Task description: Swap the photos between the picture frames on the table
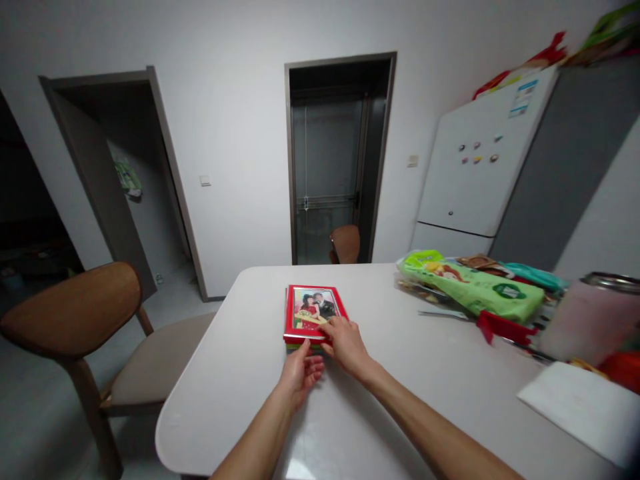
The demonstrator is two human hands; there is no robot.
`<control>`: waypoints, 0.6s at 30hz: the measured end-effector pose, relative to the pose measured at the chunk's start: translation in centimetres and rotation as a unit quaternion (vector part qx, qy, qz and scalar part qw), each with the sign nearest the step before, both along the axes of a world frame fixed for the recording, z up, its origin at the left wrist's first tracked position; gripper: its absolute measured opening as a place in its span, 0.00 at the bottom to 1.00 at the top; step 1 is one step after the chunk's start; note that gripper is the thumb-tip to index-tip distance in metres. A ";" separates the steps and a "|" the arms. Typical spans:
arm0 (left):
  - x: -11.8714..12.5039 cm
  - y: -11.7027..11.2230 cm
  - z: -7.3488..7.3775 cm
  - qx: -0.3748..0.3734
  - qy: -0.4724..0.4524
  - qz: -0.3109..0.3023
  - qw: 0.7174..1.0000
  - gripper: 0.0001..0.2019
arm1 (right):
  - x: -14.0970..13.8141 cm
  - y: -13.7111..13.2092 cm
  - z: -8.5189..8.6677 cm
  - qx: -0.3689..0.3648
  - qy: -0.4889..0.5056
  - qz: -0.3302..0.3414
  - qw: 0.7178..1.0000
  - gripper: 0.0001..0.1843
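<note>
A red-bordered book (314,308), its cover bearing a picture of two people, lies flat on top of a stack. Greenish edges of the lower layers (294,347) peek out beneath it. My right hand (346,343) grips the book at its front right corner, fingertips on the cover and thumb down at the front edge. Just in front of the stack is my left hand (300,375), palm turned inward, fingers loosely apart and thumb tip near the front edge. Whether that thumb touches the book I cannot tell.
The stack rests on a white table (240,400). Along the table's right side are a green packet (475,283), a pinkish jar (583,317), a red item (505,328) and a white sheet (585,407). A wooden chair (80,307) stands left; a fridge (475,167) is behind.
</note>
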State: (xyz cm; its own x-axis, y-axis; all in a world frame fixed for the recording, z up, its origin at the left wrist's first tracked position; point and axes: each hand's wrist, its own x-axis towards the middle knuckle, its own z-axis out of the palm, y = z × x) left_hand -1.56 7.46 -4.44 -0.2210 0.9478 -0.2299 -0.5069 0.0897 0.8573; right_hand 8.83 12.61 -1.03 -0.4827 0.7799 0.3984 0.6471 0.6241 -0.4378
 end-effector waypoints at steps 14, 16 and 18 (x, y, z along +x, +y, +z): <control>4.4 -10.2 2.1 0.306 0.496 0.020 0.812 0.18 | 7.9 -8.8 2.4 -0.347 0.548 -0.001 0.761 0.31; 4.3 -11.3 1.1 0.366 0.609 0.051 0.701 0.17 | 8.5 -10.1 2.3 -0.395 0.600 0.011 0.696 0.32; 4.4 -11.9 -0.4 0.380 0.689 0.109 0.608 0.14 | 8.7 -10.9 1.7 -0.446 0.607 0.010 0.657 0.34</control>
